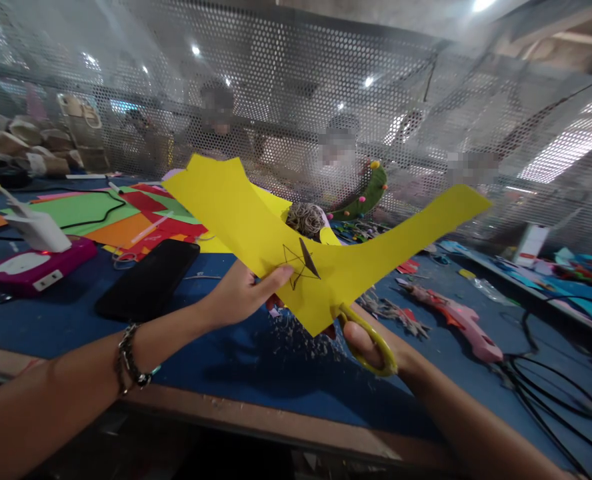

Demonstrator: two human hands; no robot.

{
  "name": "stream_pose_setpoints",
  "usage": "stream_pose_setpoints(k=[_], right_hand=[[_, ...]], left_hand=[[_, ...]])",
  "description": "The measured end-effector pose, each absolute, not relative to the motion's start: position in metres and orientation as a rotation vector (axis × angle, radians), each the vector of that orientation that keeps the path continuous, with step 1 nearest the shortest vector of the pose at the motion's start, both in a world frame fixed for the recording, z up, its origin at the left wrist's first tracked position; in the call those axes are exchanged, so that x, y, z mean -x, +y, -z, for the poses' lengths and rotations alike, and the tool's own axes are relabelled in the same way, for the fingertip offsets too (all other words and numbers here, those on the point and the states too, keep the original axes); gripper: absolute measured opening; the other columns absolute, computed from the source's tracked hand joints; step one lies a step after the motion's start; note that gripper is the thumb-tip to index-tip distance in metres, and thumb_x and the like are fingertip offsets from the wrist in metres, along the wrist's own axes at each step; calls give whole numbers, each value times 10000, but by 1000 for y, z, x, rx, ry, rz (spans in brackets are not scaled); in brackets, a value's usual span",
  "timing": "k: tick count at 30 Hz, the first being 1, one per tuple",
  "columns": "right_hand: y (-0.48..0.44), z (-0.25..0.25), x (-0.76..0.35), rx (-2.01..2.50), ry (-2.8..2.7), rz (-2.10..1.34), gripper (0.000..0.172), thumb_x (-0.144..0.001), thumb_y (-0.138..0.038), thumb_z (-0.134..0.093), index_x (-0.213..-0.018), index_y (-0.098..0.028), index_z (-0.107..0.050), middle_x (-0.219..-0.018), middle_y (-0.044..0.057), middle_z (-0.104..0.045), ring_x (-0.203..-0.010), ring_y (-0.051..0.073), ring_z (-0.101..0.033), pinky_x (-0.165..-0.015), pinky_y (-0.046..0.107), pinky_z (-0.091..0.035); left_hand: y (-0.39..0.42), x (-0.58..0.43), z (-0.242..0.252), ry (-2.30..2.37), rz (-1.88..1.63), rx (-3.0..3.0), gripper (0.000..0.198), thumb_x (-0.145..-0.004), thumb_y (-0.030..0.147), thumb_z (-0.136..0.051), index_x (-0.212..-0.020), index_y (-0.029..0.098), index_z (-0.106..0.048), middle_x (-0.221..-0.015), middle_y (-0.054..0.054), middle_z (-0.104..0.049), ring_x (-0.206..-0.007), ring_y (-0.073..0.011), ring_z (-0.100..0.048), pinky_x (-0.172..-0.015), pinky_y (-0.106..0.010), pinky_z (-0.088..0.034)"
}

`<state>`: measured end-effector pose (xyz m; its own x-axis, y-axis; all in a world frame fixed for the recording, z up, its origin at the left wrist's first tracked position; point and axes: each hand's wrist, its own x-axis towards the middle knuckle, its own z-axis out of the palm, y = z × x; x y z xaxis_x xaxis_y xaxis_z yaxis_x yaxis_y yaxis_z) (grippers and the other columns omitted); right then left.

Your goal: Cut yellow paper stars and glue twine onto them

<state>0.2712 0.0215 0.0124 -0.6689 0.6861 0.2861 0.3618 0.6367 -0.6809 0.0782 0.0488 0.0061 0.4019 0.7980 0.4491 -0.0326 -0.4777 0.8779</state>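
The left fingers (279,275) are clamped on a bright yellow, broad V-shaped sheet of paper or thin card (346,263), thumb on the upper face, the others mostly hidden beneath. The right hand (362,339) is closed about yellow-handled scissors (387,360), thumb at the loop; its remaining fingers are largely concealed by the sheet. A thin black-lined star drawing (293,272) lies just beside the left thumb; a dark pointed form crosses it, probably a scissor blade, though this cannot be confirmed. The sheet is held up above the blue worktop (256,370), its two arms spreading away from the wearer. Assessment: very light, moderately stiff but flexible, likely to droop at the long arms and to crease or tear under pressure; not slippery to dry skin. Best hold is a flat pinch at the near edge, close to the drawing and clear of the blades. Pose: the left forearm, wearing a dark beaded bracelet (126,360), reaches in from the left, and the right forearm slants in from the lower right. Beyond, a black smartphone (149,280) lies left, and a pink glue gun (476,333) right.
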Motion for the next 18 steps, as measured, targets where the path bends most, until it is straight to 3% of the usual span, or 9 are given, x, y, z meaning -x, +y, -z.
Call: stream_pose_setpoints(k=[3, 9, 18], right_hand=[[21, -12, -272, 758, -2372, -816, 517, -796, -618, -201, -848, -211, -516, -655, 40, -497, -644, 169, -478, -581, 286, -404], [20, -11, -270, 759, -2348, -894, 575, -792, -630, -180, -976, -197, -511, -718, 63, -542, -766, 211, -520, -661, 330, -427], [19, -3, -279, 830, -2287, -919, 515, -798, -616, -178, -802, -199, -479, -684, 47, -494, -574, 147, -462, -498, 267, -413]], left_hand=[[47, -81, -5, 637, -1105, -1712, 258, -807, 345, -387, -650, 162, -477, -492, 20, -494, -375, -65, -457, -356, -161, -388], [43, -83, -5, 591, -1008, -1730, 425, -830, 433, -294, -537, 170, -453, -424, 11, -465, -379, -75, -445, -370, -164, -392], [38, -81, -8, 500, -887, -1796, 495, -865, 395, -208, -491, 180, -451, -435, -11, -478, -397, -90, -458, -428, -205, -410]])
